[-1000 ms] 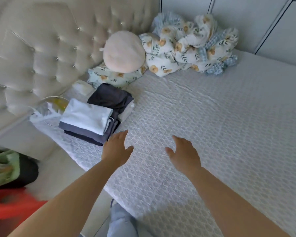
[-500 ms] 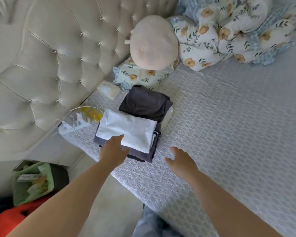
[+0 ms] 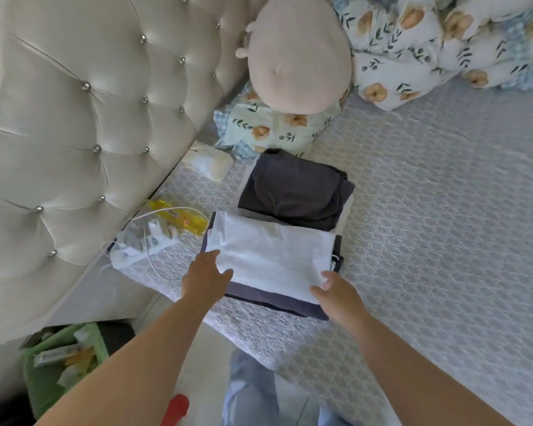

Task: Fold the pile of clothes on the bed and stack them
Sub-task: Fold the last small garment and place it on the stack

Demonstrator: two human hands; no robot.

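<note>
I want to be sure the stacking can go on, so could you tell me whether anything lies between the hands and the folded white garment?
Nothing visible does. The left hand and right hand already touch the near edge of the folded white garment.

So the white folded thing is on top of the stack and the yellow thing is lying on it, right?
Not quite. The head view shows the white folded garment on top of the stack, but the yellow item lies on the bed beside the stack, near the headboard.
</note>
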